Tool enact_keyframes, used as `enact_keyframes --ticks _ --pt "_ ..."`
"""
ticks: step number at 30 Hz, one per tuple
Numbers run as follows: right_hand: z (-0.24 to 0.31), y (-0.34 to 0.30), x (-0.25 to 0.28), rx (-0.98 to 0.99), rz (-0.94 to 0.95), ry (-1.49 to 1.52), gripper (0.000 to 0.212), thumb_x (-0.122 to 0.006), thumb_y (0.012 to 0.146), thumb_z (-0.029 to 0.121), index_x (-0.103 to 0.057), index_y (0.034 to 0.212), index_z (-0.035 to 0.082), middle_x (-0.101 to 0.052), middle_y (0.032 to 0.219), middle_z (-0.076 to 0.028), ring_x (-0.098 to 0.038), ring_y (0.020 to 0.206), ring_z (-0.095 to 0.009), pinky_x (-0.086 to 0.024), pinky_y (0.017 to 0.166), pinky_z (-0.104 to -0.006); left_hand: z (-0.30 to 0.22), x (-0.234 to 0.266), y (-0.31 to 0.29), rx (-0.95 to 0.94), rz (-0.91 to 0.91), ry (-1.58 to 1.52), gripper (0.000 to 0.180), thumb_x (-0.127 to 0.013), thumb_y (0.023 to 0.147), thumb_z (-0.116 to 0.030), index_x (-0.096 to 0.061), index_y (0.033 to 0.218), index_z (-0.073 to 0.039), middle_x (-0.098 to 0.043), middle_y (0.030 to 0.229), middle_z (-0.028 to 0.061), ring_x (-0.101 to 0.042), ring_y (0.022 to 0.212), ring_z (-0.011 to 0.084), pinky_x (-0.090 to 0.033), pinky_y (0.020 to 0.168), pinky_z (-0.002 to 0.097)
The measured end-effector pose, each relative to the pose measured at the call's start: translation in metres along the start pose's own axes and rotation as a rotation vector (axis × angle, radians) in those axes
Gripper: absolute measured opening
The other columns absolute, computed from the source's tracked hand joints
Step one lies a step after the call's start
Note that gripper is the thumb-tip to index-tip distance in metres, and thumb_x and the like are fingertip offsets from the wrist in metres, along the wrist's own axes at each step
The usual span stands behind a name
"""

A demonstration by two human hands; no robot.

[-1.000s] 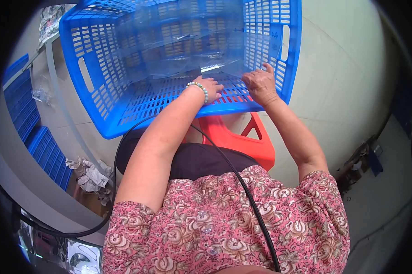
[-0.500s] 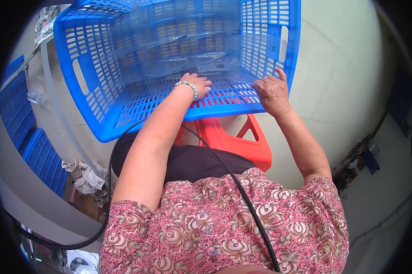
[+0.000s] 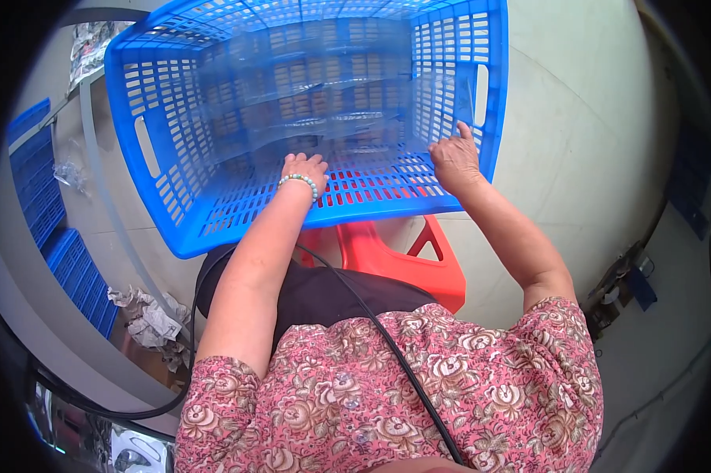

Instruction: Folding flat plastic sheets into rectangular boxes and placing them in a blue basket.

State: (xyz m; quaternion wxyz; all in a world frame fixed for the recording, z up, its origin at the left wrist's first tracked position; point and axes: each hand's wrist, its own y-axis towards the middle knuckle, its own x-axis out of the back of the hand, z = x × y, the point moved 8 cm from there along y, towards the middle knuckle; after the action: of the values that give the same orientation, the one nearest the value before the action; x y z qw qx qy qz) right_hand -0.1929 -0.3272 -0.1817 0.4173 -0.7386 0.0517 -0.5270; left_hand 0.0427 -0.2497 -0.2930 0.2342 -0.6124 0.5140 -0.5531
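Head view: nearest, below the front rim of the blue crate [image 3: 379, 208], is a red stool [image 3: 407, 270]. Just inside that rim, my left hand [image 3: 304, 169] has shifted toward the crate's left, its fingers loosely spread. My right hand [image 3: 456, 160] curls by the crate's right wall; I cannot tell whether its fingers grip anything. Clear plastic film [image 3: 316, 98] lies deeper inside the crate; I judge my attention is now on its left part.

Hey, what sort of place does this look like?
Probably a workshop or storage area: a big blue slotted crate holding clear plastic sits over a red stool, with more blue crates off to the left.
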Motion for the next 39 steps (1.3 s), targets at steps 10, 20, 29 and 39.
enact_keyframes --ticks 10,20,29,39 --pt "-0.012 0.042 -0.098 -0.103 0.112 0.149 0.085 -0.073 0.083 0.046 -0.039 0.149 0.005 -0.063 0.133 -0.014 -0.051 0.133 -0.030 -0.014 0.123 -0.0523 -0.027 0.061 -0.048 -0.020 0.085 -0.449 0.042 -0.048 0.101 -0.036 -0.054 0.141 -0.024 -0.055 0.144 0.0042 -0.052 0.129 0.0279 -0.034 0.110 0.0468" --pt "0.012 0.061 -0.145 0.001 0.312 0.335 0.089 -0.067 0.083 0.038 -0.027 0.155 0.004 -0.065 0.126 -0.025 -0.059 0.123 -0.040 -0.033 0.115 -0.0502 -0.030 0.199 -0.237 -0.104 -0.805 -0.832 0.028 -0.063 0.091 -0.025 -0.064 0.115 -0.009 -0.072 0.100 0.0165 -0.067 0.098 0.0365 -0.051 0.087 0.0480" --pt "-0.003 0.036 0.101 0.021 -0.800 0.674 0.031 -0.070 0.090 0.019 -0.068 0.116 0.001 -0.068 0.117 -0.018 -0.063 0.112 -0.035 -0.048 0.099 -0.0435 -0.091 0.174 -0.466 -0.265 -1.619 -0.764 0.018 -0.070 0.087 -0.012 -0.072 0.104 -0.005 -0.072 0.100 0.0081 -0.069 0.091 0.0260 -0.053 0.081 0.0412" --pt "0.365 -0.255 0.460 1.749 -0.941 0.235 0.037 -0.076 0.082 0.008 -0.070 0.118 0.008 -0.061 0.134 -0.010 -0.058 0.124 -0.032 -0.049 0.104 -0.0412 -0.138 0.019 -0.620 0.305 -2.044 -0.463 0.013 -0.065 0.089 -0.001 -0.072 0.100 -0.003 -0.073 0.089 0.0075 -0.070 0.081 0.0226 -0.054 0.074 0.0343"
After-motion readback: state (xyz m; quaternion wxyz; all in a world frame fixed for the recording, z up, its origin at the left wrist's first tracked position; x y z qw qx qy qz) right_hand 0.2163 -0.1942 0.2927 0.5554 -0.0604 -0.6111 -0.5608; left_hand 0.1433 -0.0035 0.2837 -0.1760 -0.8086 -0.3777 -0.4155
